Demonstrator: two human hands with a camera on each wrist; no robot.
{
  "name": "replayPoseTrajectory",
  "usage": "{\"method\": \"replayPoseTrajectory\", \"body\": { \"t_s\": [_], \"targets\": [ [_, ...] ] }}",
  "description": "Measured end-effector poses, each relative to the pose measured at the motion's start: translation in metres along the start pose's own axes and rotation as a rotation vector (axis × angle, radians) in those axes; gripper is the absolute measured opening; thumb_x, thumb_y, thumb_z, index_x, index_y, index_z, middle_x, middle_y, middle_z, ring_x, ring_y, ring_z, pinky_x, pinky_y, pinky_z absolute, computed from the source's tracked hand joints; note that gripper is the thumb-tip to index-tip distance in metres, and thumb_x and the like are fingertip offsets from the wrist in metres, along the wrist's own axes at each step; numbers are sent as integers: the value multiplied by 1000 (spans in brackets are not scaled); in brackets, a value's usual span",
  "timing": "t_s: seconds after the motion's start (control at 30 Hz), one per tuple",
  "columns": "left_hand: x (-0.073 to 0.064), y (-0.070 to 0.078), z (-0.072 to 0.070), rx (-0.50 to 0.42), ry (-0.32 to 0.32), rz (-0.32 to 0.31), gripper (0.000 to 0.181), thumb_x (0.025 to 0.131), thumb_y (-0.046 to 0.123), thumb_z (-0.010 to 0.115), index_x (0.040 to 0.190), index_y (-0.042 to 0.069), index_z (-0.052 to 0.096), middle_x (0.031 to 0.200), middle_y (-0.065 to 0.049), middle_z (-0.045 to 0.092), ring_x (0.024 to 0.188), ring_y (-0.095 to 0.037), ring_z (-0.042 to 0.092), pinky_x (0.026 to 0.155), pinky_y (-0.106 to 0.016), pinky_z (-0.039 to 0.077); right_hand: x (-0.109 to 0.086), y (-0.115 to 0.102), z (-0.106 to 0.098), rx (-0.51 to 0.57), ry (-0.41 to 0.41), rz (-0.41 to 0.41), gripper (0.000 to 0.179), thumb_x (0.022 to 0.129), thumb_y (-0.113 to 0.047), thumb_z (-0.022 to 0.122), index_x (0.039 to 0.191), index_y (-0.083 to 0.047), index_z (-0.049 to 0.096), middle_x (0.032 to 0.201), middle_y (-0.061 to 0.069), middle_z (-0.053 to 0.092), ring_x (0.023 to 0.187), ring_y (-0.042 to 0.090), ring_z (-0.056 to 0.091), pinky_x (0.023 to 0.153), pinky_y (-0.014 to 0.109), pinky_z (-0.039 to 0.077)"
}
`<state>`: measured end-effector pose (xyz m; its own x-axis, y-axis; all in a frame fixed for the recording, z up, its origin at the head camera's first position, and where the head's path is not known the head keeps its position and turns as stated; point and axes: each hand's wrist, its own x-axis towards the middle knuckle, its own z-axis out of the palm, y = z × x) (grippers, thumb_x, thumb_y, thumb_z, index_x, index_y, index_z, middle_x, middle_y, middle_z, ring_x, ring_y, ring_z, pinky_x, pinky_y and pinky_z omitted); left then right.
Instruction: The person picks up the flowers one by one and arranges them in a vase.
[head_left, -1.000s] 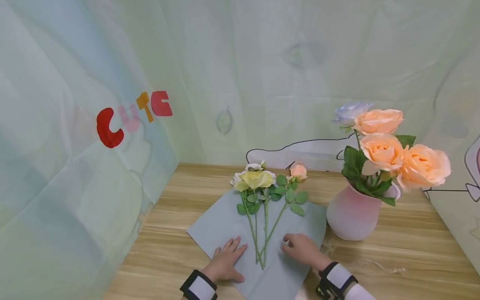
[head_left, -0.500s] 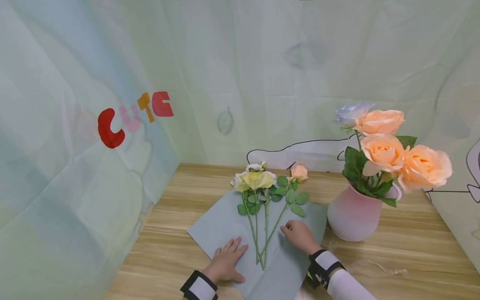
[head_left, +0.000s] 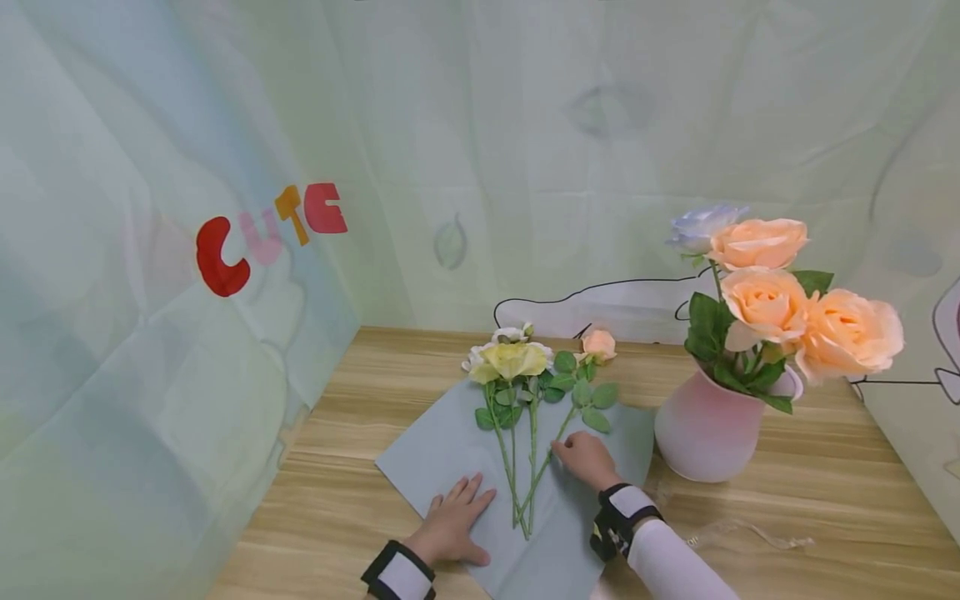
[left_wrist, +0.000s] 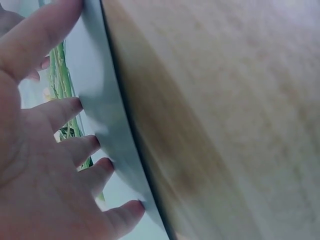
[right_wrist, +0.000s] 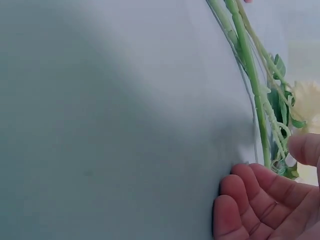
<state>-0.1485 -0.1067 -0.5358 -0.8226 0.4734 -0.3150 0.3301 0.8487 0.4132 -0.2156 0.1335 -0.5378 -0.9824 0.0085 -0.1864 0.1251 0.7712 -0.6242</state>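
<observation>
Four stems cross on a blue-grey sheet of wrapping paper (head_left: 427, 450): a yellow flower (head_left: 513, 361), white flowers (head_left: 510, 334) and a peach rose (head_left: 597, 344) top them. Fingers spread, my left hand (head_left: 453, 521) rests flat on the left part of the paper, also seen near its edge in the left wrist view. My right hand (head_left: 588, 461) is at the peach rose's green stem (head_left: 564, 423), with fingers bent. In the right wrist view its thumb (right_wrist: 305, 148) stands apart from the fingers (right_wrist: 240, 190), and the stem (right_wrist: 261, 120) reaches the fingertips.
To the right stands a pink-and-white vase (head_left: 708, 429) holding several peach roses (head_left: 847, 333) and a pale blue flower (head_left: 705, 227). A clear, thin strip (head_left: 750, 529) lies on the wooden table (head_left: 315, 500). Printed fabric (head_left: 525, 167) hangs behind.
My right hand has moved up and left across the paper to the peach rose's stem. My left hand and the flowers have stayed where they were.
</observation>
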Motion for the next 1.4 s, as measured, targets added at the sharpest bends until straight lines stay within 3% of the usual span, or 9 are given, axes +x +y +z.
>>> {"method": "replayPoseTrajectory", "body": {
  "t_s": [0.17, 0.47, 0.83, 1.07, 1.4],
  "targets": [
    [-1, 1, -1, 7, 2, 6, 86, 59, 39, 76, 133, 15, 39, 144, -15, 25, 130, -38, 21, 94, -63, 21, 3, 1, 2, 30, 0, 40, 39, 83, -36, 54, 52, -12, 47, 48, -4, 39, 44, 11, 36, 41, 25, 26],
    [-1, 2, -2, 15, 1, 1, 86, 59, 40, 76, 133, 16, 39, 144, -14, 25, 130, -37, 22, 94, -63, 22, 3, 0, 16, 32, 68, 71, 47, 76, -46, 59, 48, -16, 35, 47, -5, 29, 42, 11, 29, 39, 25, 21],
    [-2, 3, -2, 19, 16, 6, 86, 59, 39, 76, 133, 15, 39, 143, -15, 26, 130, -37, 22, 94, -63, 22, -1, -3, 17, 28, 97, 135, 37, 72, -21, 58, 46, -16, 32, 46, -6, 24, 43, 10, 25, 40, 23, 17],
    [-2, 3, -2, 25, 20, 12, 86, 59, 39, 76, 132, 15, 40, 143, -15, 26, 130, -38, 23, 94, -63, 23, -4, 0, 13, 129, 107, 115, 36, 73, -15, 55, 46, -17, 32, 45, -7, 25, 41, 10, 24, 40, 23, 18],
    [-1, 2, -2, 23, 18, 12, 86, 58, 40, 76, 132, 15, 40, 143, -15, 27, 129, -38, 23, 93, -64, 23, -4, 12, 17, 260, 185, 86, 25, 73, -8, 55, 50, -10, 46, 42, -3, 43, 39, 11, 43, 41, 24, 30]
  ]
}}
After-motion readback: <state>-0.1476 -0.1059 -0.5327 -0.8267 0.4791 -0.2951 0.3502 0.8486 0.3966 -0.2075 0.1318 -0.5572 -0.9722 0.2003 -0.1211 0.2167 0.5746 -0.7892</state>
